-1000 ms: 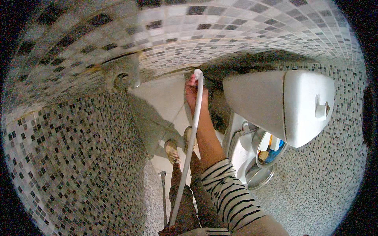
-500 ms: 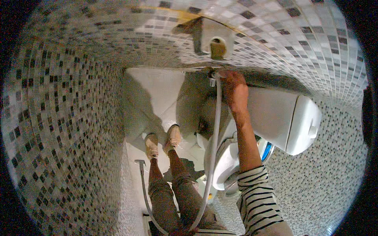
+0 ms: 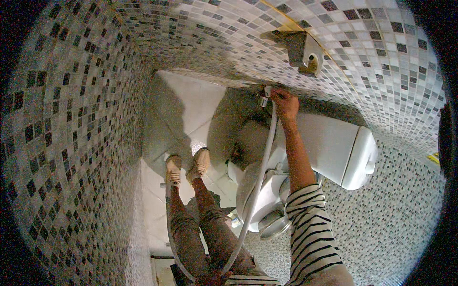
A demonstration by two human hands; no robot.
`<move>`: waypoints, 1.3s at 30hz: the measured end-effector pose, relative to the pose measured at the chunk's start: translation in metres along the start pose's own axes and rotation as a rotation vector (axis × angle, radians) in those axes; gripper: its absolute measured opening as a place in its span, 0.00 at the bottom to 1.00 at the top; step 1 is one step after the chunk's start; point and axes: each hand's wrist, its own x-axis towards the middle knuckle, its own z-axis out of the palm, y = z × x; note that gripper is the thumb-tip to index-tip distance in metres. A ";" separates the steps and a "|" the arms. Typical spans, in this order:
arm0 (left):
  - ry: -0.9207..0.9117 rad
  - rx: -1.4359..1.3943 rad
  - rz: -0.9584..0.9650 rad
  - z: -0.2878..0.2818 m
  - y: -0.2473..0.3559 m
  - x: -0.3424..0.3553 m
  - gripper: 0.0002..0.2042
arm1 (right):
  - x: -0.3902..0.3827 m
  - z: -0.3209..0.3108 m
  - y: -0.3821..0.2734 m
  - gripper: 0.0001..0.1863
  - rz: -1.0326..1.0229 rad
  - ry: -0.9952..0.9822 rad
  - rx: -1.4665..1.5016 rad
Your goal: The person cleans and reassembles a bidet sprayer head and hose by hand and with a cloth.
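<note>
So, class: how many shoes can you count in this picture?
2. The left shoe and the right shoe stand side by side on the white floor, left of the toilet. None seems hidden.

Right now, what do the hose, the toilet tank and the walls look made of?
Hose: pale, smooth, bending in a long curve, so probably flexible plastic or vinyl. Toilet tank: white, glossy, rounded edges, looks like glazed ceramic. Walls: small square mosaic tiles, grey, white and black, likely glass or ceramic.
</note>
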 end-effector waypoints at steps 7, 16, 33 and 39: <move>0.001 0.050 0.063 0.005 -0.006 0.000 0.16 | 0.009 -0.002 0.032 0.11 0.024 0.036 0.124; 0.116 0.403 0.376 0.042 -0.051 -0.008 0.15 | 0.004 0.009 0.048 0.13 0.227 -0.035 0.808; 0.004 -0.306 -0.125 -0.065 0.036 -0.010 0.25 | -0.032 0.065 0.047 0.15 0.814 -0.217 1.850; -0.014 -0.426 -0.116 -0.086 0.052 -0.008 0.25 | 0.006 0.107 0.131 0.15 -0.193 -0.032 0.281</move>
